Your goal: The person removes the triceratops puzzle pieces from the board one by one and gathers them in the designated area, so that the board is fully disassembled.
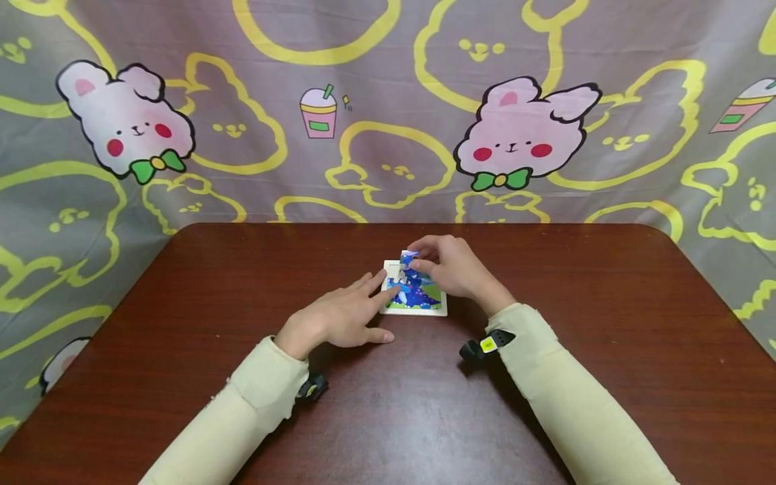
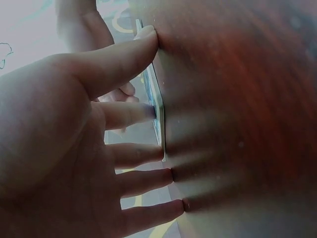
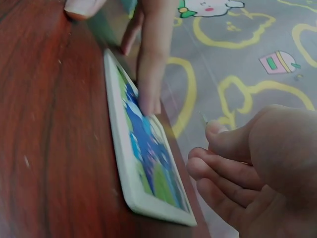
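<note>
A small picture puzzle [image 1: 415,312] with a white frame and a blue and green picture lies on the table. My left hand [image 1: 342,315] is spread with straight fingers; the index fingertip presses on the picture, while its thumb touches the tabletop in front of the frame. Over the far side of the puzzle, my right hand [image 1: 456,268] pinches a blue puzzle piece [image 1: 409,256] between thumb and fingers. In the right wrist view only a thin edge of that piece [image 3: 203,118] shows above the thumb. A pale bare patch [image 1: 393,269] shows at the puzzle's far left corner.
The dark reddish-brown table [image 1: 388,417] has rounded far corners. Behind it hangs a grey curtain [image 1: 388,94] printed with yellow outlines, rabbits and drink cups. Black wrist straps [image 1: 485,345] sit at both cream sleeves [image 1: 582,397].
</note>
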Motion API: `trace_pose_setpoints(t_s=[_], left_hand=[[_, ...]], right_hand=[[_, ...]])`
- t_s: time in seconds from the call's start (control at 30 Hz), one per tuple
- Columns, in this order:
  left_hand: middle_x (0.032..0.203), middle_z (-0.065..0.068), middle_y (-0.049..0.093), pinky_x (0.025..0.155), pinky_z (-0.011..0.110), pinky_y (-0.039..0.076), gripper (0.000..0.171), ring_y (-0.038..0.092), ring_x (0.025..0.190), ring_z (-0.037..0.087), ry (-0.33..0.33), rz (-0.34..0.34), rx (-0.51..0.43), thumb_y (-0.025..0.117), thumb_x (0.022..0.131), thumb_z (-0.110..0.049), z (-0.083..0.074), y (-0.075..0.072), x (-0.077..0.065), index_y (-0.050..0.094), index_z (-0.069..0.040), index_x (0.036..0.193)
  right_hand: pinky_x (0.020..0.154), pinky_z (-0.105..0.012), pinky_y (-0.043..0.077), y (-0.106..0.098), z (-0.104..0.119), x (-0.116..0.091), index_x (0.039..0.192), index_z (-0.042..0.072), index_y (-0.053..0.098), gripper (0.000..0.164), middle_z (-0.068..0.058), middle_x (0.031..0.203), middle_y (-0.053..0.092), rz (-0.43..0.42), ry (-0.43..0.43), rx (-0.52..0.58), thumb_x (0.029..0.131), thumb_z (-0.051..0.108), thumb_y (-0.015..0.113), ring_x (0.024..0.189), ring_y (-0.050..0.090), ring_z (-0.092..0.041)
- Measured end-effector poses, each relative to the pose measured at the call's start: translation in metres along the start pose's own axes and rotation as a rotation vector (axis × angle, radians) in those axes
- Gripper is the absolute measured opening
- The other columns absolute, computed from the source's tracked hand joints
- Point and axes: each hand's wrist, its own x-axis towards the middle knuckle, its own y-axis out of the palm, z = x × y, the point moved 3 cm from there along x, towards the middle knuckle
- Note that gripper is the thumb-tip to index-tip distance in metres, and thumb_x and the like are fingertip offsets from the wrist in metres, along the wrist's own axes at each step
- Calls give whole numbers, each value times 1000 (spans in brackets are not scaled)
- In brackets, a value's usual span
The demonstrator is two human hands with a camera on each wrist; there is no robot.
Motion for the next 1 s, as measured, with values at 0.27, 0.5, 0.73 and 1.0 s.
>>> trace_pose_setpoints(t_s=[0.27,0.5,0.73,1.0], left_hand=[[181,10,4,131,58,26,85,7,168,35,-16,3,-12,66,102,-53,1,1,0,23,-26,171],[182,9,4,131,58,26,86,7,168,34,-27,1,-11,66,102,-52,2,1,-1,23,-26,171],[182,9,4,132,57,25,85,7,168,34,-24,-3,-14,66,102,-51,2,2,-2,23,-25,171],[181,9,3,131,58,26,84,7,168,34,-13,-9,-11,65,103,-51,0,2,-1,23,-26,171]], right_hand=[[95,-45,58,-22,-15,-9,135,12,71,33,-13,126,66,-80,42,-10,103,20,72,112,62,-31],[89,-42,51,-39,-27,-16,134,10,72,33,-13,122,59,-124,48,-33,103,20,72,109,55,-31],[85,-41,48,-50,-45,-19,130,8,74,30,-13,117,62,-105,68,-88,102,19,73,105,55,-30],[77,-37,44,-49,-61,-20,124,5,76,26,-14,111,66,-78,70,-124,99,13,75,95,54,-28]])
